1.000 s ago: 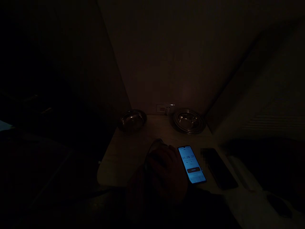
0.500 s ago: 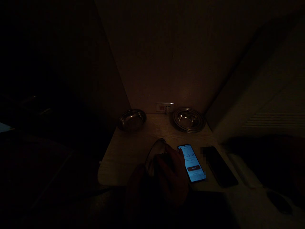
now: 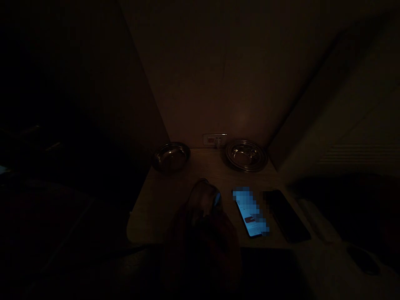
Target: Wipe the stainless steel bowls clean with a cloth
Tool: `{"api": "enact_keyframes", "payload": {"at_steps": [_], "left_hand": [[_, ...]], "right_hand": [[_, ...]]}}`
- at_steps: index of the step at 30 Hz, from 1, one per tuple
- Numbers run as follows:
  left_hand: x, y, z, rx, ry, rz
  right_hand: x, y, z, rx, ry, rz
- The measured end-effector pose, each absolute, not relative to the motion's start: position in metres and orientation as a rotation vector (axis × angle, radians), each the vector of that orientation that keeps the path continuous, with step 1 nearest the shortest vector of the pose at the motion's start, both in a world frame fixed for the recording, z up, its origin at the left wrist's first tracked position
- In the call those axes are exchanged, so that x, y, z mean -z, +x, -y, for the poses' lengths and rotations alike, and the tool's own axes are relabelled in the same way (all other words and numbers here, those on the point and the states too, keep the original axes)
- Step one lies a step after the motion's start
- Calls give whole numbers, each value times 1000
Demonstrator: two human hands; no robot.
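In very dim light, a shiny metal vessel [image 3: 203, 198], apparently a bowl, is held over the near part of the small table. My left hand [image 3: 175, 229] wraps its left side, with the fingers mostly lost in shadow. Close against the near right side of the bowl is my right hand [image 3: 226, 237]. Darkness hides its fingers, and I cannot tell whether it grips the bowl or something else. A bluish glint shows on the bowl's right side.
A steel bowl [image 3: 171, 157] stands at the table's back left, and stacked steel plates [image 3: 246, 156] at the back right. A lit phone [image 3: 250, 212] and a dark phone [image 3: 289, 216] lie to the right. Behind is a wall socket [image 3: 214, 139]. The table [image 3: 146, 216] has a rounded left corner.
My right hand has drawn back toward me and down from the bowl's opening. The bowl has turned, so more of its shiny surface shows.
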State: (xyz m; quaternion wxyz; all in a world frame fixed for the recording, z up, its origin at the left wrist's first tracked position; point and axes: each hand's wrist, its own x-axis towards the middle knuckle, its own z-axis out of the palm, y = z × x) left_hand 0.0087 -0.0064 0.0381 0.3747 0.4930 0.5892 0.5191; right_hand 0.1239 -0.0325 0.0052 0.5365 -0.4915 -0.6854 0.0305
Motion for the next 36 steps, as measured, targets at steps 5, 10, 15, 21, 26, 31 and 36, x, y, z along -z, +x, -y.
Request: {"api": "enact_keyframes", "payload": {"at_steps": [5, 10, 15, 21, 26, 31, 36], "left_hand": [[-39, 6, 11, -1309, 1274, -1515], [-33, 9, 18, -1288, 1282, -1496], [-31, 10, 21, -1246, 1310, -1475], [-36, 13, 21, -1183, 1356, -1454], [-33, 13, 22, -1190, 1349, -1483], [-25, 13, 27, -1256, 1301, -1519], [-20, 17, 32, -1304, 1272, -1535]], "right_hand": [[-2, 125, 30, 26, -1102, 1772], [-15, 132, 12, -189, -1132, 1722], [-12, 123, 19, -184, -1161, 1657], [-9, 130, 12, -226, -1178, 1592], [-6, 137, 18, -115, -1046, 1747], [-9, 143, 14, -171, -1144, 1651], [-23, 149, 12, 11, -947, 1921]]}}
